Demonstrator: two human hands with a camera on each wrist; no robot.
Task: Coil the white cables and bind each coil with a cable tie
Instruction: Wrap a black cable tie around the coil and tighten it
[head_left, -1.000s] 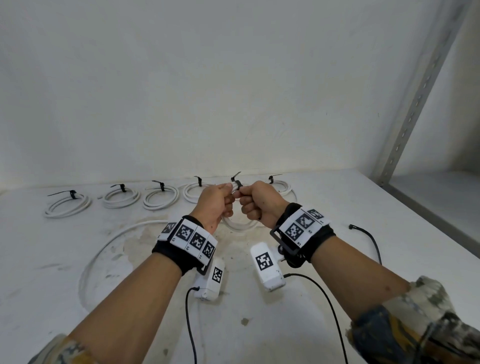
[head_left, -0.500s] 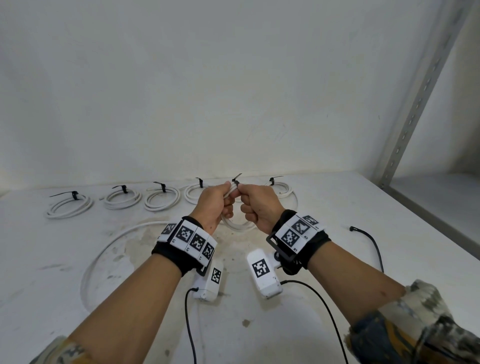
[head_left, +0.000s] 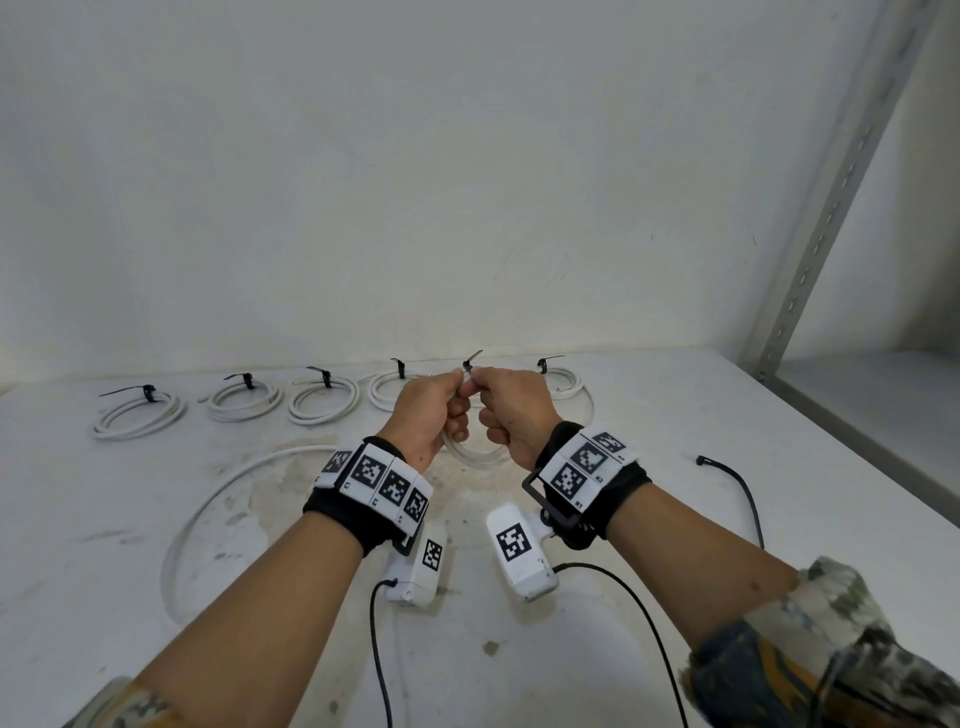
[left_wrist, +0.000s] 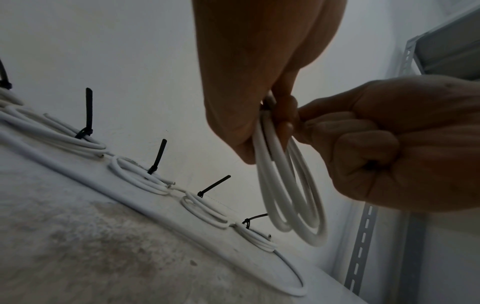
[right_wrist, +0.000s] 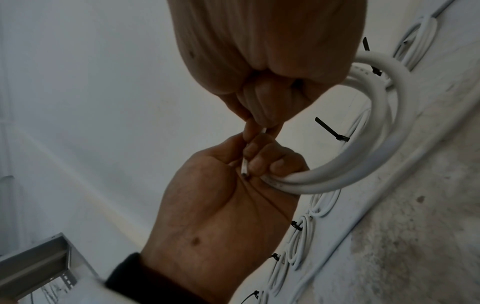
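Fingers (head_left: 457, 382) of both hands still pinch the coil (left_wrist: 291, 197); nothing shifted.

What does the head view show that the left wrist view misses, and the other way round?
Head view only: the black tie tail sticking up above both thumbs, and the loose cable curving across the table's near side. Left wrist view only: the held coil hanging as several loops below the fingers. Both: the left hand and right hand gripping that coil's top, and tied coils along the wall.
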